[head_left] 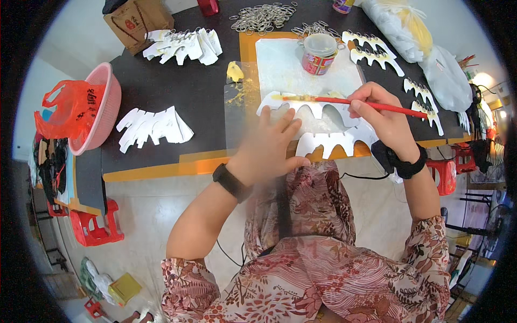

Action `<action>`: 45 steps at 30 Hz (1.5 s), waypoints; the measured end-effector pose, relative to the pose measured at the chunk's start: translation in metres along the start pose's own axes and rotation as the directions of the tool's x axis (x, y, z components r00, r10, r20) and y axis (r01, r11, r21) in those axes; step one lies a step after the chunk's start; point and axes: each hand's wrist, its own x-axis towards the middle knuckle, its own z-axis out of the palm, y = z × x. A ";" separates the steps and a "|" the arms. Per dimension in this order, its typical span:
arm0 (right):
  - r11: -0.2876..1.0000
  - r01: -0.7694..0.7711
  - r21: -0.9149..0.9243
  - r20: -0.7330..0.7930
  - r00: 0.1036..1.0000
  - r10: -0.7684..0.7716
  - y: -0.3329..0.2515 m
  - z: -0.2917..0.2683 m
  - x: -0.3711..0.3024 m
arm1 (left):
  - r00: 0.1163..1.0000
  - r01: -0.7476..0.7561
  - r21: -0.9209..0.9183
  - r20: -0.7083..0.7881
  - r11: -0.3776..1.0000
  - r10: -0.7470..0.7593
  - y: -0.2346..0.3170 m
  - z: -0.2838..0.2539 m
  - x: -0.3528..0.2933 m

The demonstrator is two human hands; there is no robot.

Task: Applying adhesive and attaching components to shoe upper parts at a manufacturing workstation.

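Observation:
My right hand (381,110) is closed round a red-handled brush (335,100) held nearly level, its yellowish tip to the left. The tip lies over the upper edge of a white arched cutout (267,101). My left hand (269,144) has its fingers apart, fingertips at that cutout's lower left edge; the hand is slightly blurred. Closer to me lies another white arched cutout (308,144), at the table's front edge. Behind the brush, a small tub (318,63) with a colourful label stands on a white sheet (274,64).
Stacks of white cutouts (156,128) lie left and far left. Metal rings (264,17) are heaped at the back. Cutouts with rings (371,48) lie right, near plastic bags (444,72). A pink basket (99,116) holding a red bag stands left. A yellow lump (234,71) sits beside the sheet.

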 end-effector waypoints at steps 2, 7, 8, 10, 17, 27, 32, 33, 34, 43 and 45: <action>0.996 -0.009 -0.084 -0.019 1.000 0.007 0.000 0.000 0.003 | 1.000 0.001 0.008 0.007 1.000 -0.001 0.001 0.000 0.000; 1.000 0.006 -0.021 -0.007 1.000 -0.006 0.000 0.005 0.003 | 1.000 0.016 0.027 0.002 1.000 -0.016 0.002 0.001 0.000; 1.000 0.018 0.009 -0.021 1.000 -0.018 0.000 0.007 0.004 | 1.000 0.016 0.027 0.001 1.000 -0.016 0.002 0.000 -0.001; 1.000 0.022 -0.008 -0.008 1.000 -0.022 0.002 0.007 0.007 | 1.000 0.015 0.014 0.004 1.000 -0.015 0.002 -0.001 -0.001; 0.995 0.026 -0.092 0.048 0.999 -0.021 0.000 0.012 0.014 | 1.000 0.014 0.015 -0.005 1.000 -0.014 -0.001 0.002 -0.003; 0.998 0.029 -0.061 0.070 0.997 -0.024 -0.002 0.015 0.013 | 0.998 -0.022 0.005 -0.052 1.000 0.022 -0.002 0.005 -0.004; 1.000 0.019 -0.017 0.009 1.000 -0.019 0.004 0.014 0.014 | 0.998 -0.037 -0.007 -0.053 0.999 0.037 -0.001 0.005 -0.001; 1.000 0.017 -0.017 0.018 1.000 -0.017 0.004 0.018 0.016 | 0.998 -0.028 -0.003 -0.056 1.000 0.028 -0.001 0.005 -0.003; 0.999 0.036 -0.040 0.055 0.998 -0.034 -0.001 0.019 0.015 | 0.998 -0.019 0.001 -0.059 1.000 0.019 -0.001 0.005 -0.003; 0.998 -0.001 -0.064 0.004 1.000 0.001 0.002 0.012 0.012 | 1.000 -0.017 -0.035 -0.026 0.999 0.016 -0.001 0.001 -0.002; 1.000 -0.021 0.000 0.069 0.997 0.021 -0.001 0.011 0.009 | 0.999 -0.019 -0.025 -0.031 0.999 0.019 0.000 0.002 -0.002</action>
